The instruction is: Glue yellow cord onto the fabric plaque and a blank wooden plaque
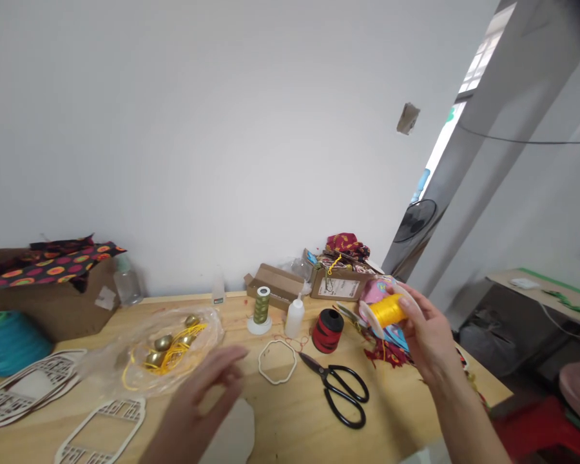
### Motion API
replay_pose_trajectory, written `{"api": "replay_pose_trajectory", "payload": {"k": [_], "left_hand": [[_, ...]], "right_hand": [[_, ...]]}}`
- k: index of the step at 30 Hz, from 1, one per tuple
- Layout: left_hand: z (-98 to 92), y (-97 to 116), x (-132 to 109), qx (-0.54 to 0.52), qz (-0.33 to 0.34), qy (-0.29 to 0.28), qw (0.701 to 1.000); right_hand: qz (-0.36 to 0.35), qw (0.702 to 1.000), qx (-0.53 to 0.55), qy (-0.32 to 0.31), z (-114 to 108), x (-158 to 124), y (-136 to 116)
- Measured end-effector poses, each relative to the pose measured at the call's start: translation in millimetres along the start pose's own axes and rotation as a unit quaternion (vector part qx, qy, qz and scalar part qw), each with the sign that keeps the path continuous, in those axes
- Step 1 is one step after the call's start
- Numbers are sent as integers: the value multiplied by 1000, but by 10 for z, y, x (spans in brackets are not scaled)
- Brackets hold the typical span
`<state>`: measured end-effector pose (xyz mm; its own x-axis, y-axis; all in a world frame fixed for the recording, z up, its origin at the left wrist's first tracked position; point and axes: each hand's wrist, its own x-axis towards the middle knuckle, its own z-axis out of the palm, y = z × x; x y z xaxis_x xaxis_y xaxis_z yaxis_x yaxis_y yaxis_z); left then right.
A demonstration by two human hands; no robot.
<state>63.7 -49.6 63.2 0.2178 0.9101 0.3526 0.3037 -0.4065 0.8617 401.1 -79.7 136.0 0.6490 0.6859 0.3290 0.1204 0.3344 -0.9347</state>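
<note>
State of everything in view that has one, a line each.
Left hand: fingers loosely apart, nothing visibly held
Right hand: closed on the yellow thread spool
Yellow thread spool: held, tilted
Scissors: lying flat, blades look closed
Green thread spool: upright
White squeeze bottle: upright
Small brown box: flap open
Left cardboard box: open, patterned fabric piled above its rim
Plastic bag: crumpled

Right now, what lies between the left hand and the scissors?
In the head view, a pale wavy-edged ring lies between the left hand and scissors.
</note>
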Motion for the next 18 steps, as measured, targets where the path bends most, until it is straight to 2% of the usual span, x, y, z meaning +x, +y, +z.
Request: {"api": "replay_pose_trajectory", "payload": {"k": [2, 4, 6, 8, 9, 11, 14, 18], "left_hand": [[399, 391, 129, -162, -41, -123, 978], [793, 648, 151, -349, -75, -182, 916], [1081, 731, 85, -455, -125, -240, 848], [1197, 663, -18, -468, -210, -289, 808], [1184, 591, -66, -464, -230, -298, 802], [1049, 419, -135, -454, -251, -280, 808], [732, 180, -184, -402, -280, -211, 846], [466, -32, -314, -311, -276, -239, 878]], "right_hand": [[3, 997, 49, -60, 168, -174, -185], [-9, 993, 55, -104, 316, -367, -286], [-18, 989, 33, -146, 391, -545, -295], [-32, 987, -1, -156, 370, -670, -231], [-39, 989, -16, -145, 328, -705, -183], [-38, 993, -40, -109, 210, -728, -77], [-1, 995, -45, -85, 58, -699, 55], [45, 993, -11, -108, 41, -686, 150]]}}
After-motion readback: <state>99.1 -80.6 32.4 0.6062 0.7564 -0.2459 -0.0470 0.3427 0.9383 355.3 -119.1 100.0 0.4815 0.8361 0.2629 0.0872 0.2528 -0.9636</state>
